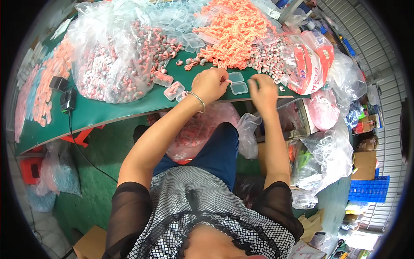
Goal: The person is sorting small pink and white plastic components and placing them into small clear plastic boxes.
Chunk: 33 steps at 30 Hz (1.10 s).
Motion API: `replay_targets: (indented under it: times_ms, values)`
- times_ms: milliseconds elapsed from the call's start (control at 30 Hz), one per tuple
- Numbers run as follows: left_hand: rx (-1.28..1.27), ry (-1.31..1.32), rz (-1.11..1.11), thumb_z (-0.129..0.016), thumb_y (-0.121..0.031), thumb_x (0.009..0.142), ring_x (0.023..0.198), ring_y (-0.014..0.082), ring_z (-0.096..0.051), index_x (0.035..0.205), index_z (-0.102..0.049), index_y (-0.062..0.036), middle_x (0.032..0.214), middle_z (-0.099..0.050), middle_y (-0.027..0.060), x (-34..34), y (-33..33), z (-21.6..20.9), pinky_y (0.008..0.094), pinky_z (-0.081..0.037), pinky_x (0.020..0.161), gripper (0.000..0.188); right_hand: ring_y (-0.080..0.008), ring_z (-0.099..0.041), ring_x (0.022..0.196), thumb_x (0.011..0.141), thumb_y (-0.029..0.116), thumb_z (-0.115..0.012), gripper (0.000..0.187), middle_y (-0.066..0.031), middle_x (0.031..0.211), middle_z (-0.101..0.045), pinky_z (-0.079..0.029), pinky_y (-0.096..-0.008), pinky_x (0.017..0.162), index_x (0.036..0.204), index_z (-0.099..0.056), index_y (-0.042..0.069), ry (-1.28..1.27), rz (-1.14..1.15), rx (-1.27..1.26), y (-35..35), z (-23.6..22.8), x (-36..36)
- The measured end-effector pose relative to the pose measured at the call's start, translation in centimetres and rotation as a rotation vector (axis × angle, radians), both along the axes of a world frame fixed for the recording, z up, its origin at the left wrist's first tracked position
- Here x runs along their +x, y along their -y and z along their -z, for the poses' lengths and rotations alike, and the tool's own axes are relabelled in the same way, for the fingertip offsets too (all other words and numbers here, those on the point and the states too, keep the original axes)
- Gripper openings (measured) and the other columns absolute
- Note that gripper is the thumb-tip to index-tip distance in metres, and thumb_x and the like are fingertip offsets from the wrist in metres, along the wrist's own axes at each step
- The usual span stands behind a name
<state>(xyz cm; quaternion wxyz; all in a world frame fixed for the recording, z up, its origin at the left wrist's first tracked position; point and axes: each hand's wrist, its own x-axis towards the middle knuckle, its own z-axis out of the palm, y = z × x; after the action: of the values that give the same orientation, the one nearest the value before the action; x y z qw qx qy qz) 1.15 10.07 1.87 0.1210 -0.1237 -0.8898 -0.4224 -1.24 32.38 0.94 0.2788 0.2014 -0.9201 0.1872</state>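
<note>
Below the near edge of the green table (129, 113), a clear bag (207, 125) of pink things sits by the person's knees. Above that edge, the left hand (210, 86), a bracelet (199, 101) at its wrist, bunches its fingers at the left side of an open clear case (239, 88); whether they grip anything, I cannot tell. The right hand (265, 93) is just right of the case, fingers loosely curled and blurred, its grip also unclear. Left of the left wrist lie filled cases (174, 91), near a big clear bag (114, 71) of grey-and-pink pieces. Beyond the hands are heaped orange cords (235, 32), a pile of small pieces (269, 58) to their right, and, farther back, empty cases (177, 21).
</note>
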Motion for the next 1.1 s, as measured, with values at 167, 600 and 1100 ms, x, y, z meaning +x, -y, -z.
replay_targets:
  times_ms: [167, 600, 1100]
  values:
    - [-0.071, -0.041, -0.030, -0.072, -0.025, 0.081, 0.074, 0.0274, -0.067, 0.085, -0.070, -0.0098, 0.081, -0.069, 0.0087, 0.3, -1.9, 0.0, 0.0420, -0.049, 0.064, 0.016, -0.0256, -0.062, 0.090, 0.081, 0.019, -0.069, 0.013, -0.0031, 0.093, -0.065, -0.043, -0.0464, 0.077, 0.093, -0.068, 0.015, -0.064, 0.417, 0.295, -5.4, 1.4, -4.1]
    - [-0.291, -0.356, -0.147, -0.075, -0.025, 0.074, 0.092, 0.0245, -0.057, 0.078, -0.071, -0.0141, 0.089, -0.064, 0.0016, 0.6, -4.8, 2.3, 0.0453, -0.035, 0.080, 0.012, -0.0246, -0.061, 0.085, 0.078, 0.008, -0.069, 0.010, -0.0038, 0.086, -0.064, -0.045, -0.0397, 0.075, 0.088, -0.071, 0.011, -0.014, -0.214, 0.076, -0.3, -1.9, 0.6]
    - [-0.353, -0.400, -0.115, -0.075, -0.028, 0.067, 0.091, 0.0255, -0.058, 0.081, -0.071, -0.0122, 0.085, -0.064, 0.0044, 0.5, -4.4, 2.6, 0.0460, -0.036, 0.084, 0.021, -0.0289, -0.060, 0.091, 0.077, 0.002, -0.062, 0.021, -0.0093, 0.090, -0.061, -0.047, -0.0418, 0.076, 0.097, -0.065, 0.007, 0.174, -0.323, 0.214, 1.5, -1.7, 0.0]
